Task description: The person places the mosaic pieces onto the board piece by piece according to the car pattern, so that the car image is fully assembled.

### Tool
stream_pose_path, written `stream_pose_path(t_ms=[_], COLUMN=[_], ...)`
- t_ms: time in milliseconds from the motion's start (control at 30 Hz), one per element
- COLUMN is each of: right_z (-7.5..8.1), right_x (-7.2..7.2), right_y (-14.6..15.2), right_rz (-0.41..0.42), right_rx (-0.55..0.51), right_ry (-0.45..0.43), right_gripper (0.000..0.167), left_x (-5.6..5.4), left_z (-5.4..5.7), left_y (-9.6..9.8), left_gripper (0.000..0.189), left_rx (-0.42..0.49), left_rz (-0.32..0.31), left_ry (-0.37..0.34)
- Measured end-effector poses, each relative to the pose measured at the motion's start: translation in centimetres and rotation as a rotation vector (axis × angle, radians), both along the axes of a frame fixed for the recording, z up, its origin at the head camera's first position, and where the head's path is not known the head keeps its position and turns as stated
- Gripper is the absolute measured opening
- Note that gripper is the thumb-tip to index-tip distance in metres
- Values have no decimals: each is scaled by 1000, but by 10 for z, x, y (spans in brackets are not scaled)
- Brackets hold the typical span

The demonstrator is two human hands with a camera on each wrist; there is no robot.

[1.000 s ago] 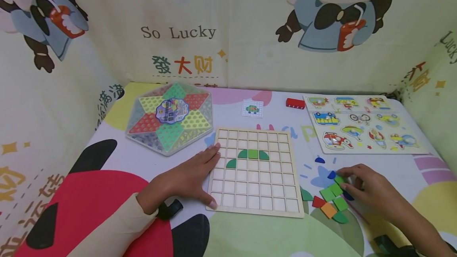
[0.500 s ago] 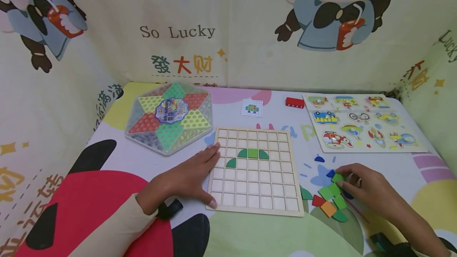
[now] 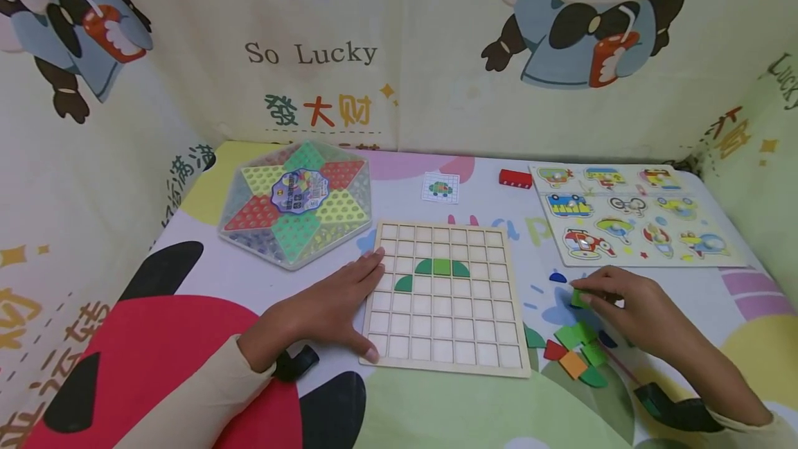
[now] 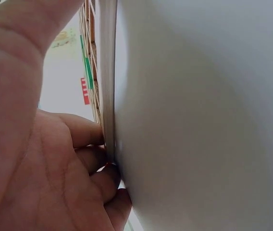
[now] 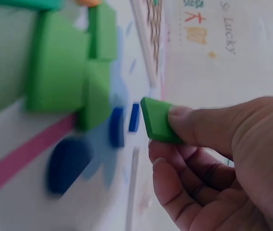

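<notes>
My right hand (image 3: 632, 303) pinches a green square tile (image 5: 160, 120) between thumb and fingers, raised off the table. Below it lie more green square tiles (image 3: 584, 332), a red tile (image 3: 554, 350), an orange square tile (image 3: 573, 365) and a dark green quarter-round tile (image 3: 593, 377). With thumb and fingers spread, my left hand (image 3: 324, 310) rests along the left edge of a wooden grid board (image 3: 445, 371); the left wrist view shows its fingertips touching the board's side. Within the grid sit a green square (image 3: 441, 267) and several dark green quarter-round pieces (image 3: 404, 283).
Behind the board lie a small pattern card (image 3: 440, 188) and a red block (image 3: 515, 179). A hexagonal Chinese checkers set (image 3: 296, 205) stands back left, a picture puzzle board (image 3: 636, 217) back right. A blue piece (image 3: 557, 277) lies right of the grid.
My right hand has lifted a green square tile from the loose pile and moved it slightly away from me and left. My left hand has stayed at the board's edge.
</notes>
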State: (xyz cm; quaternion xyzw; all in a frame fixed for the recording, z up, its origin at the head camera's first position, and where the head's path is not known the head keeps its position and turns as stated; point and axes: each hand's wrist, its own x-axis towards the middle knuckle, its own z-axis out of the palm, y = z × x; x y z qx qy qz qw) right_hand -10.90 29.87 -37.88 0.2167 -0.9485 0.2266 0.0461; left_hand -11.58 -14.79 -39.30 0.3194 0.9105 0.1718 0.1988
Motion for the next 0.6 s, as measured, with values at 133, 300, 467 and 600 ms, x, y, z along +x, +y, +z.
stream_pose_path(t_ms=[133, 300, 467, 600], right_z=[6, 9, 6, 2], right_x=[-10, -22, -31, -37], right_y=[-16, -42, -65, -80], right_rz=[14, 40, 89, 106], right_rx=[-15, -39, -89, -142], right_ry=[-28, -142, -197, -220], right_gripper=[28, 30, 31, 28], left_x=[1, 2, 1, 1], left_z=[0, 0, 0, 0], left_y=[1, 0, 0, 0], left_gripper=[126, 125, 126, 125], left_rx=[2, 1, 15, 19], left_rz=[8, 10, 10, -1], left_ry=[0, 6, -4, 0])
